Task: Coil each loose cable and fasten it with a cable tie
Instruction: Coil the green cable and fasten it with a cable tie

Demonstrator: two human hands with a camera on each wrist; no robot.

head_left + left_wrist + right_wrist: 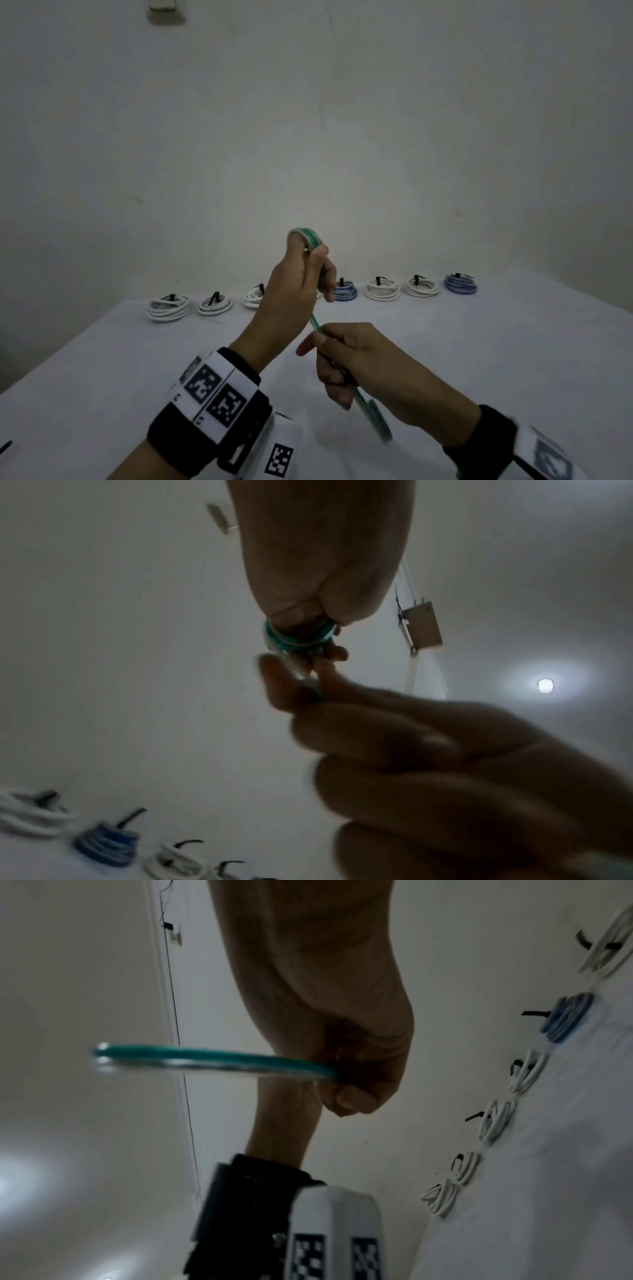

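Gripping a green cable [310, 240] wound into loops, the left hand [291, 298] is raised above the table [479, 342]; the right hand [356, 363] below pinches its loose strand. Tied coils [382, 289] line the far edge. Left wrist: fingers [377, 739] curl round the strand under the loops [294, 638]. Right wrist: the cable [212, 1061] runs through the right hand's [342, 1042] closed fist.

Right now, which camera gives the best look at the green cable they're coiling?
The head view: it shows the green cable running from the coil in the left hand down through the right hand. The left wrist view shows only the loops at the fingers; the right wrist view shows one blurred stretch.
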